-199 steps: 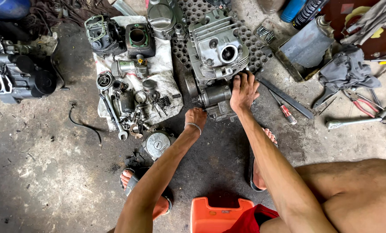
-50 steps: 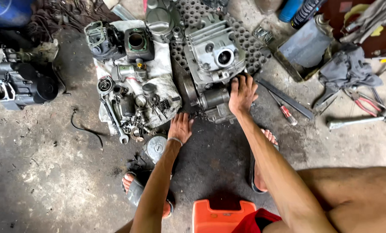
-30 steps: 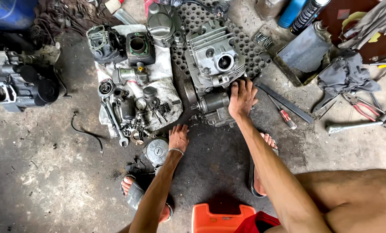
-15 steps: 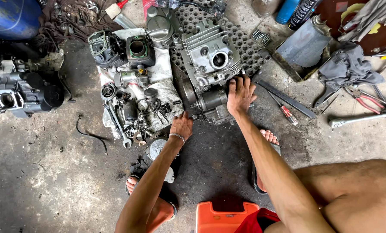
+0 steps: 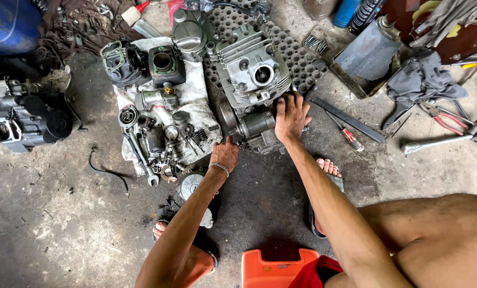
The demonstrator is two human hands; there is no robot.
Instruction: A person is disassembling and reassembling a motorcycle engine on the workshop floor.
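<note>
- a grey engine block [image 5: 252, 88] is seen lying on a perforated rubber mat [image 5: 297, 56] on the stained concrete floor [image 5: 52, 224], straight ahead of the person.
- the right hand [image 5: 291, 116] is laid flat on the near right side of the engine block, fingers spread and pressed against the metal; nothing is enclosed by it.
- the left hand [image 5: 225, 154] is placed at the near left lower edge of the engine block, fingers curled down toward the casing; whether anything small is pinched there cannot be told. a thin bracelet [image 5: 219, 167] is worn on that wrist.
- just left of the engine, a dirty white cloth [image 5: 196, 114] is spread out, covered with small parts, springs and bolts; a cylinder barrel [image 5: 164, 64] is set at its far end.
- a spanner [image 5: 140, 160] is laid along the left edge of the cloth.
- a second engine case [image 5: 20, 117] is seen well apart at the far left.
- to the right, a red-handled screwdriver [image 5: 348, 133], pliers [image 5: 441, 114] and a grey rag [image 5: 420, 80] are scattered.
- an orange plastic stool [image 5: 273, 269] is visible at the bottom edge, between the person's legs.
</note>
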